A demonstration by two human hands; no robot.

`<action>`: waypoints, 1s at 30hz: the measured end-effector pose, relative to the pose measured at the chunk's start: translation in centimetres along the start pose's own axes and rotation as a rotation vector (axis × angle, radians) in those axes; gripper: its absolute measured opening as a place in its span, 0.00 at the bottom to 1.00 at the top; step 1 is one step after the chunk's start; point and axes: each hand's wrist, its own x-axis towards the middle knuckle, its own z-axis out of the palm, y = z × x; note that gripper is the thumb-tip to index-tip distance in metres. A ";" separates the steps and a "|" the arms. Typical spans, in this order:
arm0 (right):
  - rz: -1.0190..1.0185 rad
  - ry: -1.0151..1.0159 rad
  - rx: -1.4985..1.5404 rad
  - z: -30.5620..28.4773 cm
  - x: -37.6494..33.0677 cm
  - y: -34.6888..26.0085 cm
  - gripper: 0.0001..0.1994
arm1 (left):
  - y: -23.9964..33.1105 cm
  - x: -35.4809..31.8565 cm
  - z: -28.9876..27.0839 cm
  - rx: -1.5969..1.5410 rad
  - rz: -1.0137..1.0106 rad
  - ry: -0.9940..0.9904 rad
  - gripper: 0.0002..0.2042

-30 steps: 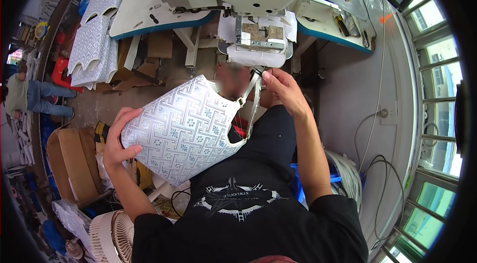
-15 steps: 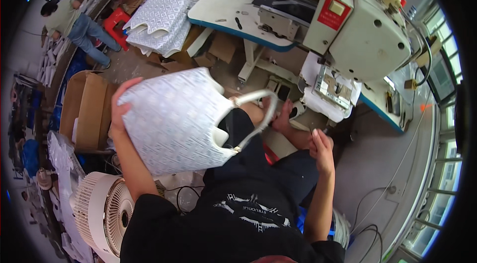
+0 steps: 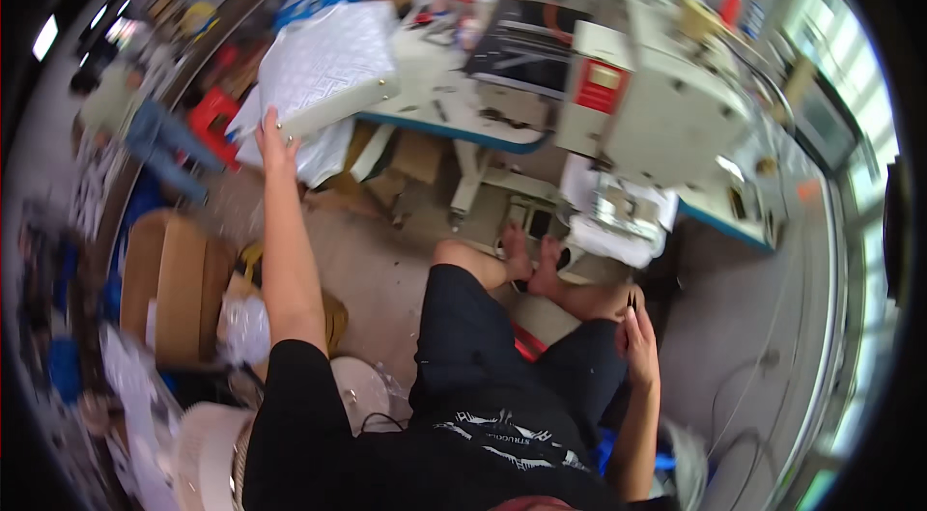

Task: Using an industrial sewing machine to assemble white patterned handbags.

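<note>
My left arm reaches far forward. My left hand (image 3: 277, 142) grips the lower corner of a white patterned handbag (image 3: 328, 55), fingers at its edge. The bag is tipped over the sewing table's left end, its flat base with small metal studs turned partly toward me. Its handle is out of sight. Beneath it lie more white patterned bag pieces (image 3: 328, 156). At the right, above my thigh, my right hand (image 3: 637, 345) is closed round small dark thread snips (image 3: 632, 300), points upward. Motion blurs the picture somewhat.
An industrial sewing machine (image 3: 676, 115) stands on the pale table (image 3: 415, 76), with tools scattered about. Open cardboard boxes (image 3: 174, 289) and a white fan (image 3: 208, 448) are at my left. A red stool (image 3: 214, 120) and another person (image 3: 145, 120) are farther back.
My left hand has carried the handbag from above my lap forward to the table's left end, tilting its base toward me. The right hand has shifted slightly down, and the snips' points now show.
</note>
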 end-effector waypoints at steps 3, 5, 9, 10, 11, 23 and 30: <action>-0.148 0.053 -0.023 0.4 -0.3 -1.7 0.10 | -4.4 4.8 -0.7 0.279 -0.258 -0.310 0.37; -0.205 -0.001 -0.034 -0.8 0.3 -2.6 0.09 | -6.0 6.2 1.1 0.508 -0.313 -0.341 0.39; -0.518 0.146 -0.216 -1.1 0.9 -7.7 0.08 | -7.5 3.0 4.8 0.663 -0.229 -0.301 0.47; -0.616 0.189 -0.214 -0.7 1.6 -9.2 0.08 | -6.9 2.0 5.0 0.704 -0.157 -0.297 0.48; -0.715 0.228 -0.212 0.0 2.3 -10.7 0.09 | -6.2 1.0 5.1 0.743 -0.082 -0.287 0.48; -0.720 0.235 0.004 5.1 10.3 -18.5 0.15 | -5.1 -29.4 4.9 0.612 -0.074 -0.726 0.32; -0.660 0.132 0.036 4.7 9.4 -15.4 0.13 | 2.0 -39.2 13.5 0.561 0.212 -0.979 0.22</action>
